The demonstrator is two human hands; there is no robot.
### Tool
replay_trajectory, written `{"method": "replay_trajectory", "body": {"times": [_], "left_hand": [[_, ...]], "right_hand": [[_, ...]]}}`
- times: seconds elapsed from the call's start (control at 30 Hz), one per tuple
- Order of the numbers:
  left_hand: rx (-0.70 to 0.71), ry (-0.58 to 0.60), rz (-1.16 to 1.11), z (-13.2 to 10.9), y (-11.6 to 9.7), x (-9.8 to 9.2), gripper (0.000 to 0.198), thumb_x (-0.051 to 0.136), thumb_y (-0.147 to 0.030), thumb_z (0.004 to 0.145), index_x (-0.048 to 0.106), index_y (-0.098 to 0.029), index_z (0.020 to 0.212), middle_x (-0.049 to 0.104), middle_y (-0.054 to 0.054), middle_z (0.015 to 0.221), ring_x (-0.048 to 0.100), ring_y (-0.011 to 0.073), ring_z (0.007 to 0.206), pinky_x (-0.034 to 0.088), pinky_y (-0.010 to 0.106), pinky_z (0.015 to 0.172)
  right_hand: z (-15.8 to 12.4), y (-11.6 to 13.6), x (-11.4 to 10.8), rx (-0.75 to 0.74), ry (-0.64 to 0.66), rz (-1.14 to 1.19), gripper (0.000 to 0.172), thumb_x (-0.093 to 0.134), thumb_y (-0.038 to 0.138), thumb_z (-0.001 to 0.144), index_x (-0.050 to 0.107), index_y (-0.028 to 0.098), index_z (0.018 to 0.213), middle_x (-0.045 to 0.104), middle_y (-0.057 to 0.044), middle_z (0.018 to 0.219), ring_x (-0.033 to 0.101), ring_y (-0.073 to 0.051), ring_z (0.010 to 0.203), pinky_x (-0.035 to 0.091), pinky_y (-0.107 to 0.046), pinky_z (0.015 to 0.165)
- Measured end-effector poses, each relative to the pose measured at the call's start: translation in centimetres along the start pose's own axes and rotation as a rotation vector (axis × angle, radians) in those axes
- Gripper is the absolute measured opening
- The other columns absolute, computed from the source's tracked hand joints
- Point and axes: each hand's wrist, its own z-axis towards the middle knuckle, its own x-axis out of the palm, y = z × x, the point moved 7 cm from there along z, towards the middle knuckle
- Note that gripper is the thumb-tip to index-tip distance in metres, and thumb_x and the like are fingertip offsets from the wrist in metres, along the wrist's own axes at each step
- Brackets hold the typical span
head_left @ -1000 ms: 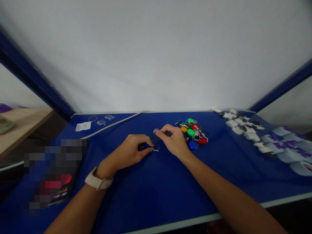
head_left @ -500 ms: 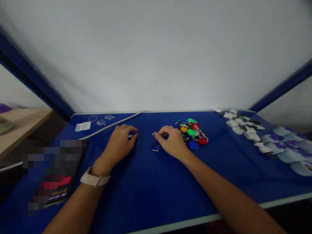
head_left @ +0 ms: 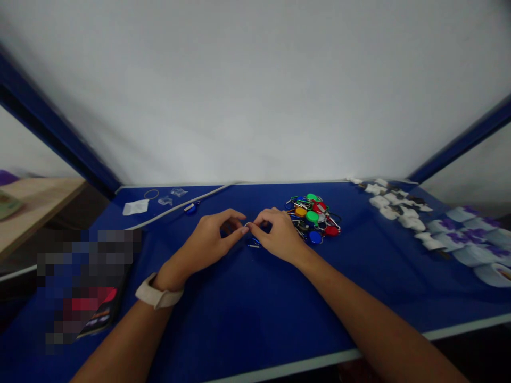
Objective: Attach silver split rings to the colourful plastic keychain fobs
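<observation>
Right hand [head_left: 279, 234] pinched shut on small ring [head_left: 248, 225]. Left hand [head_left: 207, 242] fingertips slightly apart, touching the ring. Blue carabiner [head_left: 254, 243] just below grip. Left hand moved in from left; blue tag [head_left: 191, 207] left behind there.

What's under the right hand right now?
A small blue clip shows on the table beneath the right hand, which pinches a small ring. The fingers cover the clip's far part.

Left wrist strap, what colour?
Cream strap, best in the head view, behind the left hand that meets the right hand at a small ring.
</observation>
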Motion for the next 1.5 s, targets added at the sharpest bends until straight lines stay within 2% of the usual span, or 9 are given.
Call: {"method": "replay_trajectory", "body": {"times": [0.13,0.43,0.63,0.73,0.87,1.0,1.13,1.37,1.5], "left_hand": [[0.004,0.043,-0.039,-0.1,0.0,0.0,0.019,0.055,-0.027,0.093,0.071,-0.018,0.095,0.074,0.004,0.088,0.068,0.0172,0.079,0.052,0.028,0.075],[0.011,0.143,0.174,-0.3,0.5,0.2,0.014,0.057,-0.019,0.087,0.07,-0.018,0.091,0.066,0.0,0.074,0.059,0.0138,0.063,0.043,0.025,0.061],[0.082,0.204,0.222,-0.6,0.3,1.0,0.015,0.063,-0.021,0.084,0.074,-0.021,0.095,0.066,0.004,0.094,0.062,0.0168,0.083,0.046,0.029,0.077],[0.077,0.211,0.239,-0.6,0.1,0.8,0.014,0.063,-0.023,0.085,0.073,-0.018,0.077,0.064,0.004,0.088,0.06,0.0161,0.08,0.044,0.029,0.076],[0.045,0.226,0.228,-0.6,0.0,0.5,0.038,0.058,-0.027,0.09,0.056,-0.015,0.054,0.057,0.002,0.071,0.052,0.0119,0.063,0.039,0.028,0.063],[0.05,0.131,0.248,-0.4,0.0,0.0,0.028,0.057,-0.023,0.089,0.056,-0.016,0.062,0.054,0.0,0.07,0.05,0.0115,0.061,0.036,0.027,0.061],[0.079,0.13,0.254,-0.4,0.1,0.3,0.012,0.057,-0.015,0.084,0.065,-0.017,0.076,0.059,0.0,0.076,0.053,0.0128,0.067,0.039,0.027,0.065],[0.082,0.143,0.221,-0.4,0.1,0.5,0.024,0.055,-0.007,0.08,0.072,-0.02,0.09,0.063,0.001,0.082,0.057,0.0129,0.069,0.043,0.027,0.069],[0.087,0.166,0.224,-0.4,0.1,0.9,0.029,0.054,-0.006,0.081,0.073,-0.021,0.097,0.064,0.003,0.089,0.06,0.0145,0.076,0.045,0.028,0.075]], "right_hand": [[-0.1,0.6,0.1,-0.045,0.044,0.04,0.021,0.066,0.029,0.089,0.066,0.02,0.07,0.07,0.001,0.077,0.058,-0.017,0.079,0.033,-0.035,0.08],[0.1,0.5,-0.6,-0.087,0.057,-0.032,0.017,0.062,0.024,0.091,0.066,0.019,0.076,0.069,0.0,0.081,0.057,-0.018,0.082,0.031,-0.035,0.083],[0.1,0.3,-0.5,-0.073,0.072,-0.088,0.017,0.06,0.023,0.092,0.066,0.019,0.076,0.068,-0.001,0.081,0.055,-0.017,0.081,0.03,-0.034,0.081],[0.2,-0.1,-0.5,-0.048,0.073,-0.093,0.017,0.06,0.024,0.092,0.066,0.019,0.076,0.068,-0.001,0.081,0.055,-0.017,0.081,0.031,-0.035,0.084],[0.3,-0.1,-0.8,-0.049,0.107,-0.105,0.017,0.061,0.025,0.092,0.066,0.019,0.077,0.067,0.0,0.082,0.055,-0.017,0.082,0.031,-0.036,0.087],[0.0,0.5,-0.6,-0.118,0.279,-0.091,0.012,0.067,0.028,0.089,0.065,0.019,0.081,0.065,0.001,0.079,0.056,-0.015,0.079,0.032,-0.032,0.082],[-0.3,0.5,-0.2,-0.143,0.433,-0.14,0.023,0.078,0.037,0.079,0.065,0.019,0.083,0.063,0.002,0.079,0.055,-0.015,0.078,0.03,-0.032,0.081],[-0.7,0.4,0.6,-0.166,0.523,-0.076,0.016,0.076,0.03,0.082,0.066,0.017,0.086,0.062,0.002,0.078,0.054,-0.013,0.074,0.033,-0.029,0.079],[-0.7,0.2,0.7,-0.114,0.543,0.078,0.014,0.074,0.028,0.081,0.065,0.017,0.08,0.058,0.004,0.069,0.05,-0.01,0.061,0.035,-0.025,0.064]]}}
